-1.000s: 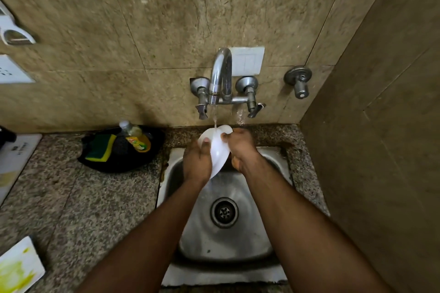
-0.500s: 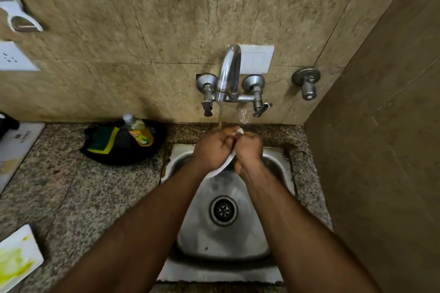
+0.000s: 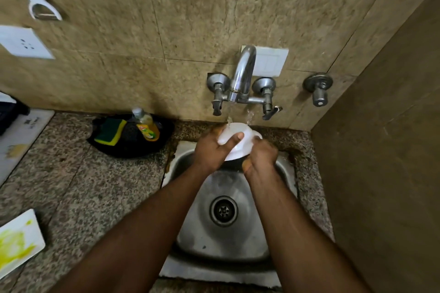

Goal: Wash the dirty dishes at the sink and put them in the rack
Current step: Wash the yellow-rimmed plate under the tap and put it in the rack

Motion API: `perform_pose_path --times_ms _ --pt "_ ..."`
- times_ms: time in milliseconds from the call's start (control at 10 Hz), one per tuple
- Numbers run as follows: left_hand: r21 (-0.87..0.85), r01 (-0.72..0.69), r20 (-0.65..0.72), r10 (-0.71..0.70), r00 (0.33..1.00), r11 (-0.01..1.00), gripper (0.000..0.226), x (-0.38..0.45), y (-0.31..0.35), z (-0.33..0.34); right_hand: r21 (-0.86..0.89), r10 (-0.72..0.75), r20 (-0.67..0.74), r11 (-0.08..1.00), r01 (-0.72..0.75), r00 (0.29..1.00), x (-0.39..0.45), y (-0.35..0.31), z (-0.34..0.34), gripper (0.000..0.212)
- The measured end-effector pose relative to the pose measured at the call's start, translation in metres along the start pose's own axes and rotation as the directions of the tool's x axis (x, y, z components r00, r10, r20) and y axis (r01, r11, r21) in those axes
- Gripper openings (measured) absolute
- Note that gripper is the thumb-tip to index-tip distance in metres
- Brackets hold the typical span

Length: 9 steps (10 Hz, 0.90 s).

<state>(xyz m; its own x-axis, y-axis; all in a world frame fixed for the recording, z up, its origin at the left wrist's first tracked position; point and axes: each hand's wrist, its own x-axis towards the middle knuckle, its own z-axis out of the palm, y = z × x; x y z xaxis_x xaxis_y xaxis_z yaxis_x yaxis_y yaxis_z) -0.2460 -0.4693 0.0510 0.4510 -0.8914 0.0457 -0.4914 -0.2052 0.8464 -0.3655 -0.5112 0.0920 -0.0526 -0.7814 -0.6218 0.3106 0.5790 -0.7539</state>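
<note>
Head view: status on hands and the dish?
Left hand and right hand both grip white bowl. Bowl under running tap, over sink. Stained plate waits on counter. Nothing blocking.

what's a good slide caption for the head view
Both hands, left and right, rinse a white bowl under the running tap above the steel sink.
</note>
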Motion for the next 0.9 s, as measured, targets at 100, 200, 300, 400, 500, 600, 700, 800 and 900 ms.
perform_pose_path --times_ms 100,200,300,400,500,600,700,800,900 --pt "-0.018 0.051 -0.016 -0.052 0.999 0.999 0.081 -0.008 -0.002 0.005 0.133 0.063 -0.018 0.989 -0.06 0.998 0.009 0.003 -0.013 0.04" --pt "-0.108 0.127 -0.029 -0.13 0.991 0.986 0.077 -0.009 0.003 0.01 0.199 0.114 -0.109 0.976 -0.091 0.988 0.014 0.008 -0.015 0.043" --pt "-0.211 0.151 -0.035 -0.162 0.986 0.966 0.07 -0.002 0.011 0.013 0.33 0.13 -0.054 0.938 -0.105 0.99 0.03 0.026 -0.023 0.052" --pt "-0.385 0.235 -0.06 -0.278 0.959 0.892 0.042 0.005 0.02 0.013 0.463 0.174 0.038 0.869 -0.172 0.984 0.019 0.039 -0.035 0.045" --pt "-0.471 0.385 -0.062 -0.465 0.883 0.794 0.039 0.013 0.021 0.018 0.426 0.145 -0.001 0.895 -0.13 0.989 -0.01 0.041 -0.039 0.024" --pt "-0.589 0.528 0.048 -0.625 0.779 0.612 0.034 0.02 0.011 0.013 0.362 0.138 0.004 0.923 -0.13 0.99 -0.011 0.044 -0.044 0.029" --pt "-0.601 0.611 0.197 -0.645 0.738 0.516 0.021 0.023 0.0 0.002 0.298 0.129 0.019 0.946 -0.128 0.992 -0.001 0.043 -0.046 0.028" --pt "-0.565 0.657 0.25 -0.656 0.712 0.498 0.015 0.017 -0.009 -0.006 0.132 0.059 0.007 0.989 -0.059 0.998 0.005 0.033 -0.045 0.026" --pt "-0.511 0.677 0.267 -0.65 0.711 0.53 0.026 0.009 -0.009 -0.016 -0.13 -0.023 0.037 0.991 0.028 0.999 0.003 0.013 -0.033 0.019"
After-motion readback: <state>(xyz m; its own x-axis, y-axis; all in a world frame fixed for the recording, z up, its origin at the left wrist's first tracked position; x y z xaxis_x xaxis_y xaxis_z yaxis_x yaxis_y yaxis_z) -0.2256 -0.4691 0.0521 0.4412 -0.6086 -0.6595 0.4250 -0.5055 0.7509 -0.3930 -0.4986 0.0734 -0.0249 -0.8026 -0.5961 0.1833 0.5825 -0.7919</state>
